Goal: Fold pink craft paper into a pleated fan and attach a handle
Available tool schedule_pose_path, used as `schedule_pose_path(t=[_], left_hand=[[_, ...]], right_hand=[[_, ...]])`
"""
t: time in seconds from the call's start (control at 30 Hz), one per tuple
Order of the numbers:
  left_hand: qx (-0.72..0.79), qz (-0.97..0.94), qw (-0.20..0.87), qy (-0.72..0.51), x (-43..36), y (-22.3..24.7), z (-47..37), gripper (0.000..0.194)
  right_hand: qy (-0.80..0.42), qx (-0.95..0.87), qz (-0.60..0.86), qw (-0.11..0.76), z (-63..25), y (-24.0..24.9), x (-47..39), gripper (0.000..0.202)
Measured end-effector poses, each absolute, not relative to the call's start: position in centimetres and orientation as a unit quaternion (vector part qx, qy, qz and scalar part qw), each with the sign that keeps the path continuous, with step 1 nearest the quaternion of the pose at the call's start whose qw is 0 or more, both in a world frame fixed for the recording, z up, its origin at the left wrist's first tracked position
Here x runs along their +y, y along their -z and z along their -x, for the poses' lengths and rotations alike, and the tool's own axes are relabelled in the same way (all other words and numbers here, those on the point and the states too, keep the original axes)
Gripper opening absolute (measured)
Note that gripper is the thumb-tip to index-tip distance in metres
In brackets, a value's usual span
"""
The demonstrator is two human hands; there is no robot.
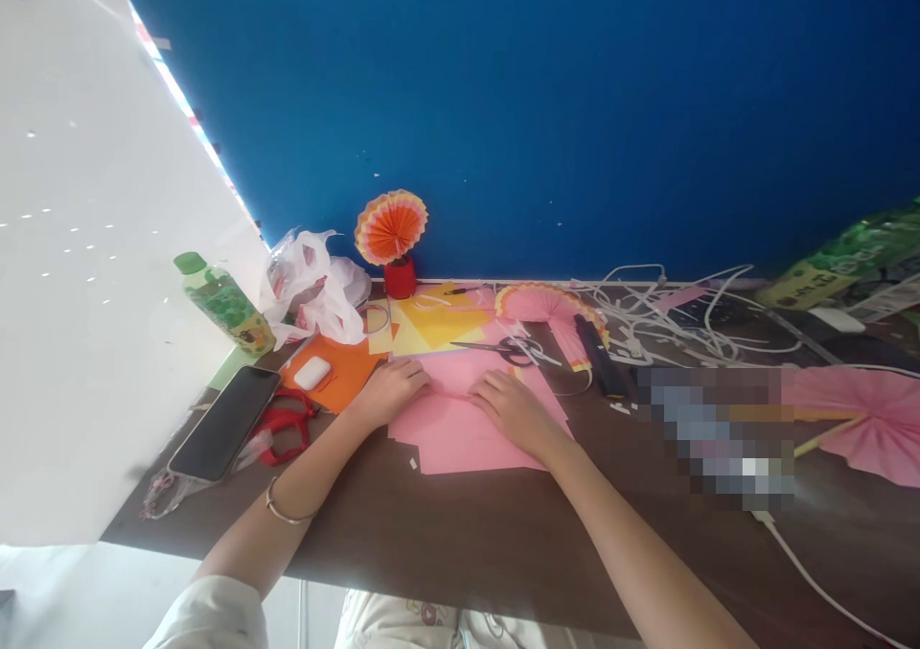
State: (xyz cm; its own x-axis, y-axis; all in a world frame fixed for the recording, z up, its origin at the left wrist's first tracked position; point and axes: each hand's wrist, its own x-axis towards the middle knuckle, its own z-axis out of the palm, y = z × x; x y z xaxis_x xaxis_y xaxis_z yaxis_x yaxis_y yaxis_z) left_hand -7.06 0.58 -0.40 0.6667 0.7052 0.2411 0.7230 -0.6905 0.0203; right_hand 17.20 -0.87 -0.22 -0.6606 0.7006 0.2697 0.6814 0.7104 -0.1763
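A stack of pink paper [474,443] lies on the dark desk in front of me. My left hand [392,392] rests at its left side, fingers closed on the edge of a pink sheet. My right hand [514,411] grips the same sheet from the right, fingertips pressed together along what looks like a fold line. The sheet between them is partly hidden under the fingers. Just behind the hands lie scissors [514,347] with dark handles. Yellow paper [438,328] is beyond them, and orange paper [337,366] lies left of my left hand.
A pleated paper fan [394,229] stands in a red holder at the back. Left are a phone [226,424], a white earbud case [311,373], a plastic bag [323,289] and a green bottle [226,306]. Right are tangled white cables [719,318] and a pink fan [873,419].
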Motion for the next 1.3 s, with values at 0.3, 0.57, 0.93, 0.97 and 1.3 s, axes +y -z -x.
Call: schedule_pose_path(t=[0.3,0.57,0.93,0.97,1.3], left_hand=[[-0.397,0.907,0.015,0.137,0.5,-0.5,7.7,0.026],[-0.394,0.897,-0.091,0.177,0.6,-0.8,8.9,0.025],[-0.456,0.824,-0.222,0.254,2.0,0.1,10.2,0.024],[-0.461,0.819,-0.229,0.256,2.1,0.2,10.2,0.024],[-0.531,0.762,-0.246,0.278,2.7,0.5,9.8,0.020]], right_hand=[[-0.099,-0.890,0.414,0.165,-18.8,-0.3,-0.8,0.021],[-0.205,-0.851,0.444,0.190,-19.5,-0.8,-0.6,0.018],[-0.301,-0.790,0.497,0.196,-20.0,-1.7,-0.2,0.020],[-0.302,-0.788,0.497,0.200,-20.0,-1.7,-0.2,0.021],[-0.291,-0.782,0.517,0.193,-19.5,-1.8,0.0,0.022]])
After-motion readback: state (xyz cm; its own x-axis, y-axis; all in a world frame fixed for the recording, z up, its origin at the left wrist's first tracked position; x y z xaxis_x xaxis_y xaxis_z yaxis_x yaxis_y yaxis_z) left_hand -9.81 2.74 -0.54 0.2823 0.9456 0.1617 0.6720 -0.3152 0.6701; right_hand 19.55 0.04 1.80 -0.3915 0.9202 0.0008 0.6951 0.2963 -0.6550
